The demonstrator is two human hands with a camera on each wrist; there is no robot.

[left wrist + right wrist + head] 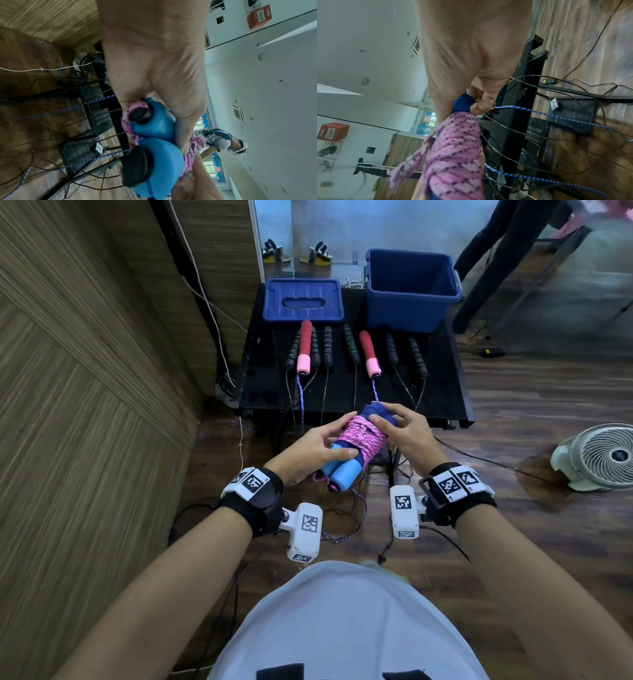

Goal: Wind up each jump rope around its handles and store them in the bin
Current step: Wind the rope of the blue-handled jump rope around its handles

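Jump ropes are counted at five in the head view: one held wound bundle and four laid out on the black table (pixel 442 392). Largest on that table are one open blue bin (pixel 411 289) at the far right and one blue lid (pixel 303 300) lying flat to its left. Near of these, eight handles are lined up — six black beaded handles (pixel 351 344) and two red-and-pink handles (pixel 304 345) — with their cords trailing over the near table edge to the floor. One white fan (pixel 603 455) stands on the wood floor at the right.

The wound jump rope (pixel 356 443) is held in the air just near of the table, between both hands. Two blue handles (pixel 154 136) are seen side by side, bound by many turns of pink cord (pixel 453 155). The left hand (pixel 317 451) is curled around the near, light-blue ends, thumb on top. The right hand (pixel 402 433) is curled around the far, dark-blue ends, fingers arched over the winding.

Only the left wrist view shows the two black end caps (pixel 137 115) of the handles and pink cord passing between them. Only the right wrist view shows the blue speckled cords (pixel 556 116) hanging under the table — and a loose pink strand standing off the bundle.
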